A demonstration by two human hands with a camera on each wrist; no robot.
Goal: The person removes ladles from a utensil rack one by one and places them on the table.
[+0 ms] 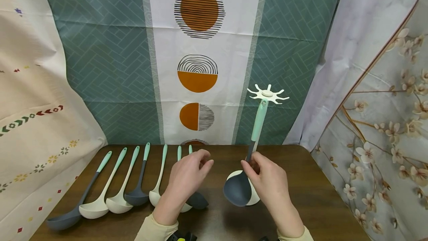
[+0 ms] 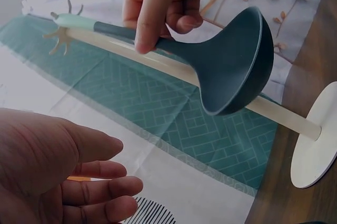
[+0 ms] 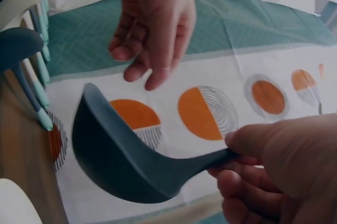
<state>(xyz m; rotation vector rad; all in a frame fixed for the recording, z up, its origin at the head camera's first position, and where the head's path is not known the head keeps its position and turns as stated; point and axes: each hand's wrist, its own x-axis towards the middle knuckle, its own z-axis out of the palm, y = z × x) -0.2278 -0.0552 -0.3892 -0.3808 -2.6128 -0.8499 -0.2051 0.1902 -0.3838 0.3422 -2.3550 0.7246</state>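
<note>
My right hand (image 1: 269, 176) pinches the neck of a dark grey ladle (image 1: 238, 189) between thumb and fingers. The ladle is upright, bowl down, its mint handle (image 1: 259, 122) reaching up in front of a cream utensil stand (image 1: 267, 93) with a ring of hooks on top. In the left wrist view the ladle overlaps the stand's pole, above the round base (image 2: 318, 139). To the left, my left hand (image 1: 188, 172) hovers with relaxed fingers and holds nothing; in the right wrist view the same hand (image 3: 155, 29) is apart from the ladle bowl.
Several ladles with mint handles lie in a row on the brown table (image 1: 317, 196), among them a dark one (image 1: 65, 220) at far left and a cream one (image 1: 93, 209) beside it. My left hand partly hides the row's right end. Patterned cloths (image 1: 110, 66) hang behind and at both sides.
</note>
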